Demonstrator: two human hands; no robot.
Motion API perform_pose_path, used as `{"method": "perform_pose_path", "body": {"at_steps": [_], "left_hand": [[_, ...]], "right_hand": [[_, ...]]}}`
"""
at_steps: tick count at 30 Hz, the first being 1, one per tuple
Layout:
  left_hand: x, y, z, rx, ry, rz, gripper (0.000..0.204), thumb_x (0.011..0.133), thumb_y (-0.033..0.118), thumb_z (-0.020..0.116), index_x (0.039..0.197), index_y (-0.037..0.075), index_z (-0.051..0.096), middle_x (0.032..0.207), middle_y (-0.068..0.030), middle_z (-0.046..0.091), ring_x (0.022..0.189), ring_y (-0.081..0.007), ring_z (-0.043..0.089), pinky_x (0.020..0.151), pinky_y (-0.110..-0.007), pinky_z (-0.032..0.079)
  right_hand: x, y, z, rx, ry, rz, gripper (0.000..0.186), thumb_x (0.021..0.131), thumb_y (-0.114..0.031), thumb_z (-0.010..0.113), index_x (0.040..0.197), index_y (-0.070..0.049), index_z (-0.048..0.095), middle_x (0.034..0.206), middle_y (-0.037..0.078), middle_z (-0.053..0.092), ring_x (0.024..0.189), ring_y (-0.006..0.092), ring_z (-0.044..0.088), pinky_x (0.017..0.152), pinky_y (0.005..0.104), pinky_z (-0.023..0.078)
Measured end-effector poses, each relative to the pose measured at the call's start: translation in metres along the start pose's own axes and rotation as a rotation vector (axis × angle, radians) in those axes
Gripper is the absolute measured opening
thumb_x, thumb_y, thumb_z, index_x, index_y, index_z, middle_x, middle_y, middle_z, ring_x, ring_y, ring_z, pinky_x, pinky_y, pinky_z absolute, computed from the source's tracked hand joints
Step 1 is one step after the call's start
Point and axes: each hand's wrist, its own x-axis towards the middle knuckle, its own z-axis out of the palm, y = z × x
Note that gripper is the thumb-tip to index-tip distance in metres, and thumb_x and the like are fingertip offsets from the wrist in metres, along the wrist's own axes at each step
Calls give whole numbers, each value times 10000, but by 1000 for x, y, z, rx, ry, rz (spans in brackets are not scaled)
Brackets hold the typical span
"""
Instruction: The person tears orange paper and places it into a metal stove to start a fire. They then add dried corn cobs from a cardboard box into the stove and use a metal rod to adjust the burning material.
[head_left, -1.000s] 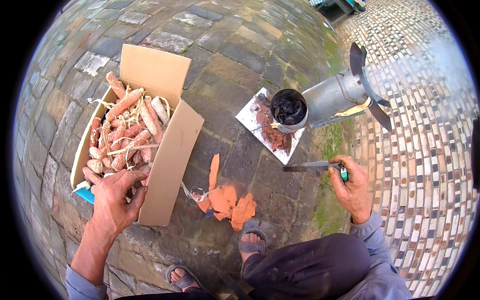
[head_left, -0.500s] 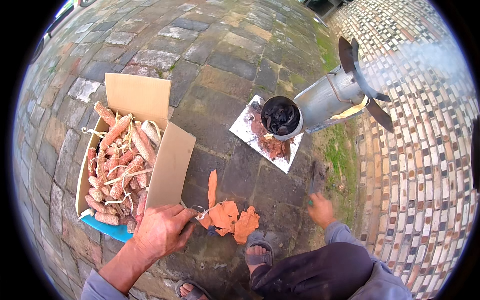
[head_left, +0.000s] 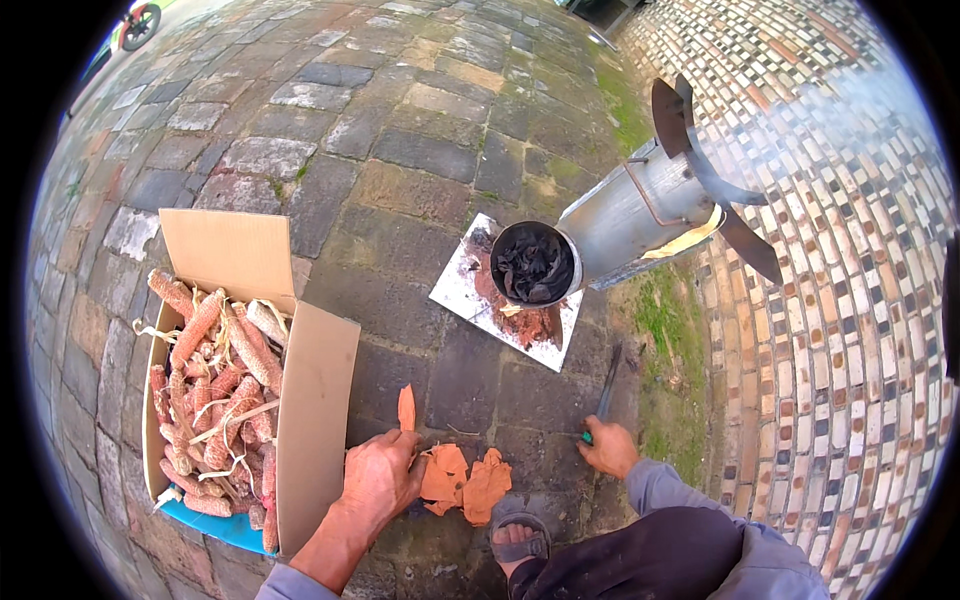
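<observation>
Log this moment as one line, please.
left hand: on orange cardboard scraps | right hand: on knife lying on paving | cob box: open | metal stove: on tile

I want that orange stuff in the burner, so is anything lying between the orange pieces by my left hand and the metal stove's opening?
Nothing visible: only bare paving separates the orange pieces from the white sheet under the metal stove.

A stone-paved floor (head_left: 420,150) is carrying everything here. An open cardboard box (head_left: 310,400) full of corn cobs (head_left: 215,390) is sitting on it at the left. Orange scraps (head_left: 465,480) are lying just beside the box. A white tile (head_left: 470,295) is lying further off, bearing a metal stove (head_left: 620,225). A knife (head_left: 606,385) is resting on the stones near a grass strip (head_left: 665,330).
</observation>
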Motion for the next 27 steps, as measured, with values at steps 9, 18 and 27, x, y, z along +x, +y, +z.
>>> {"method": "perform_pose_path", "body": {"at_steps": [9,18,27], "left_hand": [[16,-2,31,43,126,-215,420,771,239,769,1126,58,638,1014,-124,629,969,-329,645,812,-458,534],[18,-22,64,146,42,-354,240,755,198,739,937,62,660,978,-131,650,960,-325,642,793,-464,531],[49,18,30,-765,319,-404,137,933,95,652,928,-42,645,769,-79,686,655,-132,630,605,-329,522]], "right_hand": [[5,-54,5,337,97,-86,305,821,-210,756,1016,-8,636,868,225,690,836,432,677,707,453,535],[2,-73,2,411,41,-229,255,838,-176,737,997,-15,620,865,211,687,819,399,686,704,439,547],[7,-82,-3,604,-1,-120,351,847,-247,774,1079,-17,646,818,141,680,710,228,658,664,372,516]]}}
